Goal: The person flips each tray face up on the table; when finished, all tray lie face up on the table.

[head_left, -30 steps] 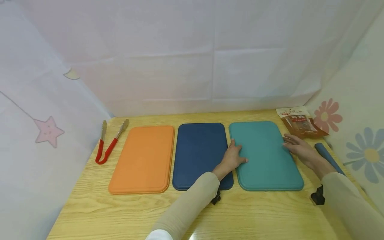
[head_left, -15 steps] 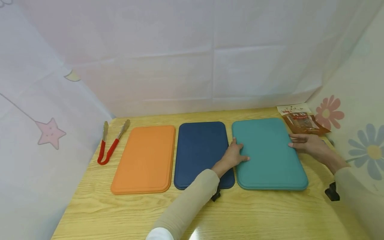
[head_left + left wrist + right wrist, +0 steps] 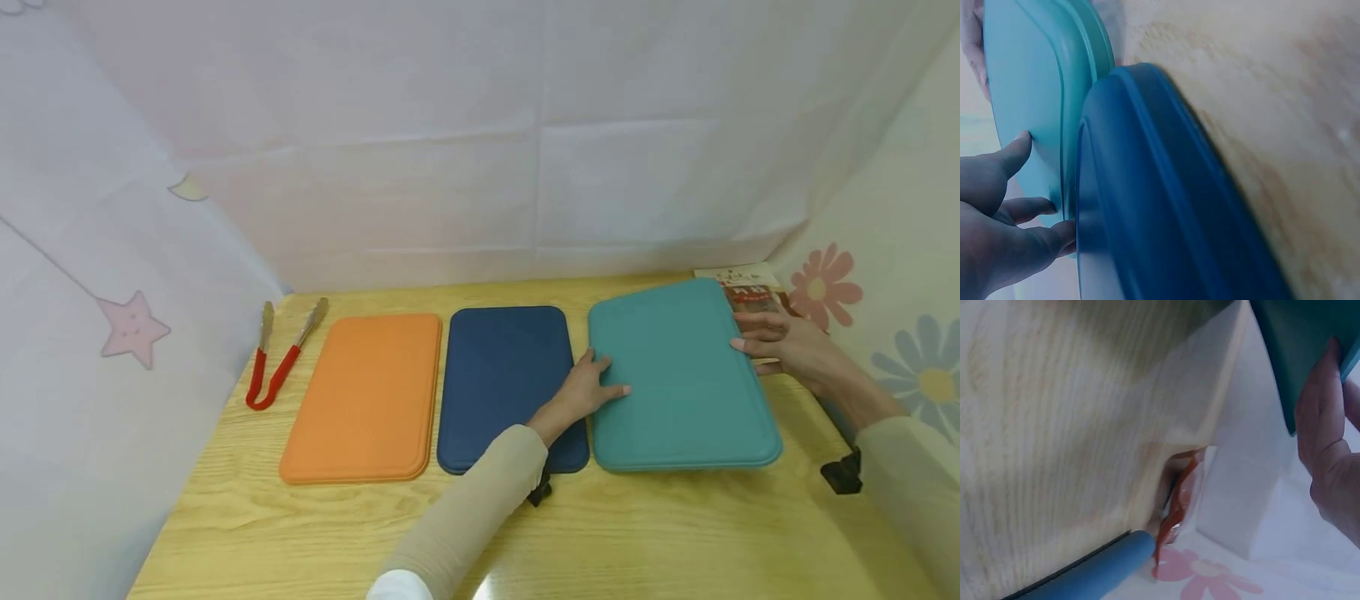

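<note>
A flat teal lid-like panel [image 3: 675, 392] with rounded corners and a stepped rim lies tilted at the right, its right side raised. My right hand [image 3: 791, 346] pinches that raised edge, thumb on top and fingers around the side; the right wrist view shows the dark underside by my right hand [image 3: 1332, 419]. At the panel's left edge, my left hand [image 3: 581, 396] rests with spread fingers. In the left wrist view, the thumb of my left hand [image 3: 997, 219] touches the teal face and its other fingertips reach the gap beside the blue lid-like panel [image 3: 502, 383].
An orange panel [image 3: 363, 400] lies left of the blue one, with red-handled tongs [image 3: 273, 367] beyond it. A brown snack packet [image 3: 750, 296] sits at the back right, partly covered by the teal panel. A blue cylinder [image 3: 1094, 569] lies near the packet. Cloth backdrops [image 3: 420, 150] surround the table [image 3: 315, 533].
The right hand has closed on the teal panel's right edge and raised it, tilting the panel. The snack packet has become partly covered. The left hand has stayed almost in place.
</note>
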Demonstrator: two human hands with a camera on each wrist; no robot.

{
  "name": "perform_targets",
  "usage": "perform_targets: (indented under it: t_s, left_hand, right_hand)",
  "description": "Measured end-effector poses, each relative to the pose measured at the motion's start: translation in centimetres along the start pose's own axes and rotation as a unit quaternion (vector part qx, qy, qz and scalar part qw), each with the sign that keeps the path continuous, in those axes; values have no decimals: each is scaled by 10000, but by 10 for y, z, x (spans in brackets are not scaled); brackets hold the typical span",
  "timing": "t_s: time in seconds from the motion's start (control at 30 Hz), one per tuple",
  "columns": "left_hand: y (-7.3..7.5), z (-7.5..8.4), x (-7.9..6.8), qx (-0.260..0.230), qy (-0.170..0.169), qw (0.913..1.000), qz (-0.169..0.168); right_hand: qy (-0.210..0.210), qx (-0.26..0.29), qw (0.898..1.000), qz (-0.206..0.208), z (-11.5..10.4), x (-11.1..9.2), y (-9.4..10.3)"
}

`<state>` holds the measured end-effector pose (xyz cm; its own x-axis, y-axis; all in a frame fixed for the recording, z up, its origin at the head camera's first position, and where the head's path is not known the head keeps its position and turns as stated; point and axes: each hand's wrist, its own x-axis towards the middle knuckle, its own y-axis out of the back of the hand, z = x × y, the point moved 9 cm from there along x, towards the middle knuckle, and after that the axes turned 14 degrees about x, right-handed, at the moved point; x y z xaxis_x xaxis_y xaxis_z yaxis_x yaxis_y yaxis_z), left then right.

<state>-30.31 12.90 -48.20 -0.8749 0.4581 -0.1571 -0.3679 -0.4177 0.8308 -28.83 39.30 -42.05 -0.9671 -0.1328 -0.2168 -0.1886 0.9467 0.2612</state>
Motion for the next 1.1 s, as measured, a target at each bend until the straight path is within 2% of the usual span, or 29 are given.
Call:
perform_targets:
  t_s: [0.13, 0.27, 0.4, 0.57, 0.7, 0.83, 0.93, 1.1]
  left_hand:
    - [-1, 1, -8, 52, -18, 10000, -59]
    - [-4, 8, -26, 157, -160, 9995, -216]
    - [-6, 17, -45, 465, -374, 9977, -318]
    - [-7, 26, -60, 612, -556, 9952, -524]
    - [-11, 33, -66, 667, -639, 9936, -643]
    - [-15, 36, -69, 1018, -691, 9907, -584]
    - [-15, 40, -70, 1252, -862, 9871, -500]
    - [-16, 47, -74, 1352, -1254, 9823, -331]
  right_hand:
    - [-116, -31, 9999, -11, -6, -2, -3]
    - [-164, -124, 9998, 62, -8, -4, -3]
    - [-192, -125, 9997, 81, -14, -5, -4]
    - [-176, -105, 9998, 83, -28, -7, -5]
    - [-226, -101, 9997, 56, -35, -9, -7]
    - [-227, -39, 9997, 34, -39, -12, -9]
    - [-113, 69, 9999, 67, -46, -13, -8]
    - [-33, 226, 9997, 40, -54, -11, -5]
